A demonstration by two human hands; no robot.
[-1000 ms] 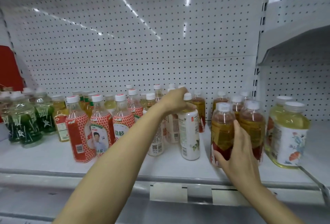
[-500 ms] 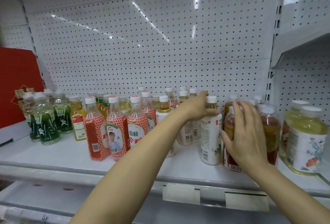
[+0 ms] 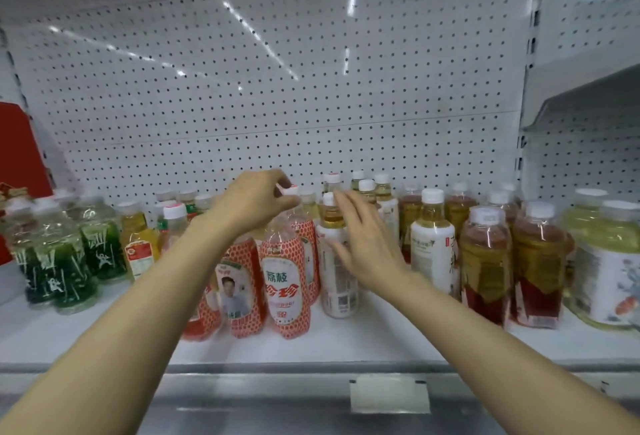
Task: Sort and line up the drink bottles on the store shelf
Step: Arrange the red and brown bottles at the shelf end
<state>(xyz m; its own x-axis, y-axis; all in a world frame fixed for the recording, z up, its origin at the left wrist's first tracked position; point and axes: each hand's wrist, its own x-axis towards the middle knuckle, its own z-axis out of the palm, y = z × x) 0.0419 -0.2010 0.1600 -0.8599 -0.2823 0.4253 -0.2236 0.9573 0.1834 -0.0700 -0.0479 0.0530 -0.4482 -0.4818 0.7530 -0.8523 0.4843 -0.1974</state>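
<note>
My left hand (image 3: 254, 200) pinches the white cap of a red-and-white lychee drink bottle (image 3: 285, 282) standing at the shelf front, among two like it. My right hand (image 3: 363, 240), fingers straight, lies against the side of a white-labelled tea bottle (image 3: 334, 271) just right of it. Another white-labelled tea bottle (image 3: 433, 244) stands further right, then amber and red bottles (image 3: 486, 261). Green bottles (image 3: 69, 261) stand at the far left.
The white shelf (image 3: 346, 341) has a metal front rail with a blank price tag (image 3: 389, 398). Large yellow tea bottles (image 3: 609, 261) stand at the right end. A perforated back panel (image 3: 277, 105) rises behind. A red board (image 3: 17, 157) stands far left.
My left hand has left the white-labelled tea bottle and moved left to the lychee bottle's cap. My right hand has moved left from the amber bottles to another white-labelled bottle.
</note>
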